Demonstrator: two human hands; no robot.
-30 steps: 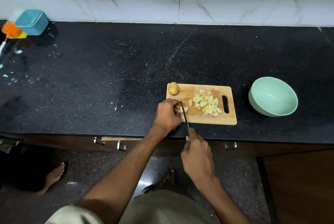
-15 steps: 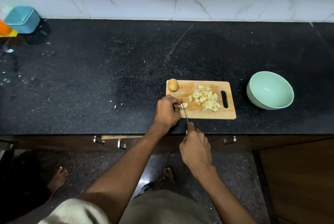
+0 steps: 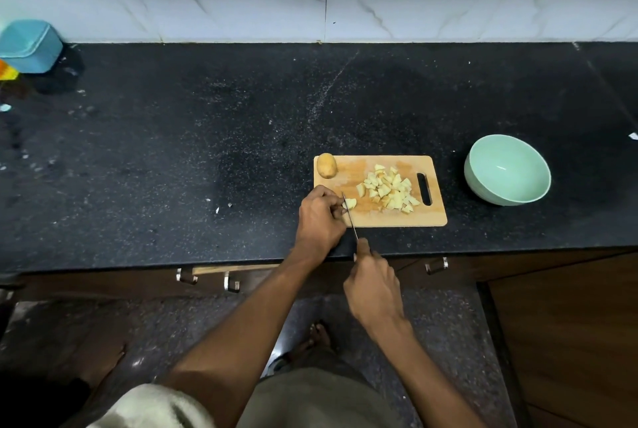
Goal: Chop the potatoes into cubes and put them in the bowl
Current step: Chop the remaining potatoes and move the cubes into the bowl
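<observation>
Now, your left hand [image 3: 319,220] pinching potato piece [image 3: 350,203] on board [image 3: 397,218], right hand [image 3: 374,286] gripping knife [image 3: 349,217], cubes [image 3: 388,190] mid-board, whole potato [image 3: 326,165] at corner, bowl [image 3: 506,169] to right, apart.

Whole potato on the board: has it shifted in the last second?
No. The whole potato sits at the far left corner of the cutting board, just as before. Its slight shift in the picture comes from the camera moving.

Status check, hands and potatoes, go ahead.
Left hand pins potato piece, right hand grips knife. Cubes piled on board; bowl empty. One whole potato left. Nothing blocking.
</observation>
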